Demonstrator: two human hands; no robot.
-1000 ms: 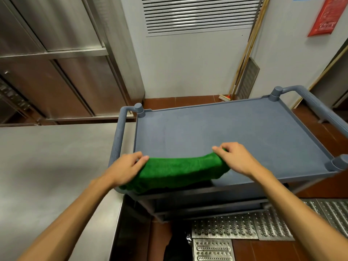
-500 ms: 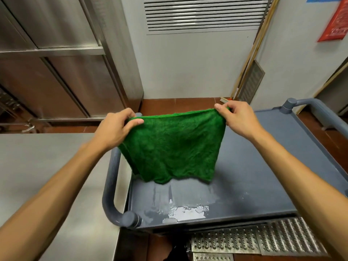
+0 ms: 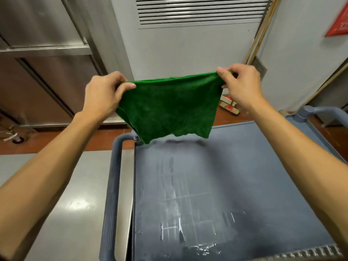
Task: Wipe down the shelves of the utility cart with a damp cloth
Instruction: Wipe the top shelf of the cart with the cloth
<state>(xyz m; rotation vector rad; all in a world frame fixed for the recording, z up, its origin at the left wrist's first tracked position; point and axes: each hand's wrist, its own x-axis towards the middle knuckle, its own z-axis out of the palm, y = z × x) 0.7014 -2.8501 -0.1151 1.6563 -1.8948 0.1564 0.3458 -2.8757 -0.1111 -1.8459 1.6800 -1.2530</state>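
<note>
Both hands have raised the green cloth (image 3: 169, 108) higher above the cart's top shelf (image 3: 254, 166); left hand (image 3: 102, 93) and right hand (image 3: 240, 84) each pinch an upper corner. Wet streaks (image 3: 180, 213) cover the shelf's near-left area.

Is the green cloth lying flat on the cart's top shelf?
No, the left hand and the right hand pinch the green cloth by its upper corners, so it hangs spread in the air.

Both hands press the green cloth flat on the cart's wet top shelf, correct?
Not quite. In the head view the left hand and right hand pinch the cloth by its upper corners, so it hangs over the wet top shelf, not flat on it.
</note>
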